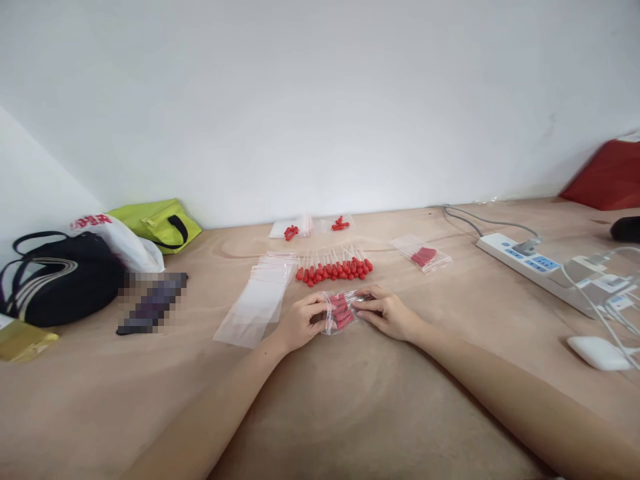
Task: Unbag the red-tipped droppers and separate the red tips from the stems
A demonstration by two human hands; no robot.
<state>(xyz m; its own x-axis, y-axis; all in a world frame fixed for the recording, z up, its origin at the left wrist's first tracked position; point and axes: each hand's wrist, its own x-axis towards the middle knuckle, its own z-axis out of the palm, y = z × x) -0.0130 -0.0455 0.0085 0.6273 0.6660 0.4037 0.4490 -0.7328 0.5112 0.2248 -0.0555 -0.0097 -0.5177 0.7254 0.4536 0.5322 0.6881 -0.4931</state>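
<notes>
Just nearer the person than the row of red-capped droppers (334,269), a small clear bag (341,312) of red pieces lies on the wooden table (350,400). The left hand (299,325) pinches its left edge between thumb and fingers. The right hand (387,313) nips its right end, fingertips pressed together. Left of the row lies a stack of empty bags (260,297); right of it are a filled bag (423,255) and, farther right, a power strip (530,267).

small bag (340,312) contents indistinct, dark object (153,303) pixelated, red bag (607,175) cropped
</notes>
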